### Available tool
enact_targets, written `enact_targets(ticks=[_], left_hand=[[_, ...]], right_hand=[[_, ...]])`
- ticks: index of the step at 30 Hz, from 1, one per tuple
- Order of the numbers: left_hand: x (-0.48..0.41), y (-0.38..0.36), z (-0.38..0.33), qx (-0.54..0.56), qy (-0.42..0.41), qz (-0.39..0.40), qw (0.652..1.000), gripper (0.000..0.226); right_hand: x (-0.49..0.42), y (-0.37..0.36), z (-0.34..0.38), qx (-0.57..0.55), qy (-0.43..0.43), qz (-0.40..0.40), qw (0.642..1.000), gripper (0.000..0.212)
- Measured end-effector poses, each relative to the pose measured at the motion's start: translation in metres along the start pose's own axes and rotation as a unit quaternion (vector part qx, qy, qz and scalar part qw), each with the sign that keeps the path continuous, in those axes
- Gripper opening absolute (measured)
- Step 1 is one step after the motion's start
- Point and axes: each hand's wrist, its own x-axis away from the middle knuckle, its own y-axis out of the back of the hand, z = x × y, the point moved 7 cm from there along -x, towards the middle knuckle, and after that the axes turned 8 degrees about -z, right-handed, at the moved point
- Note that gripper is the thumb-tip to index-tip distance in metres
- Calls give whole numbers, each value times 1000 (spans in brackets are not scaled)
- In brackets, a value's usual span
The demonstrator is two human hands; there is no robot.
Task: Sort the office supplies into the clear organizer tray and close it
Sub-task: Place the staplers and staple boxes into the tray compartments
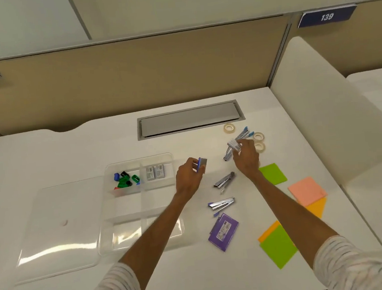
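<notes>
The clear organizer tray (113,223) lies left of centre, with coloured sharpeners (126,179) in its far-left compartment and two grey staple boxes (155,171) in the far-right one. Its clear lid (54,228) lies flat to the left. My left hand (189,177) holds a small grey and blue staple box (202,164) just right of the tray. My right hand (245,157) holds a small white box (234,145) above a stapler (241,138). Two more staplers (224,180) (221,204) and a purple box (223,232) lie between my arms.
Three tape rolls (259,136) sit at the far right near my right hand. Green, pink and orange sticky-note pads (272,173) lie along the right side. A grey cable hatch (190,119) is set into the desk's back. Partition walls stand behind and to the right.
</notes>
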Motion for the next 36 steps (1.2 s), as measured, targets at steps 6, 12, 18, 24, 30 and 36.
enact_targets(ticks=[6,12,18,24,30,36], left_hand=[[6,60,20,20,46,-71,996,36],[3,111,57,20,118,-112,987,32],[-7,139,87,-5,155,-90,984,32],[-19,151,95,-28,155,-87,984,29],[-35,133,109,-20,181,-61,981,36],[-36,121,109,-119,149,-21,981,43]], right_hand=[[39,-35,66,-84,20,37,996,32],[85,-71,121,-103,33,84,991,35],[103,-97,155,-91,62,117,987,39],[101,-107,169,-34,91,106,990,41],[99,-111,167,-4,69,43,997,39],[102,-121,159,52,76,49,995,53]])
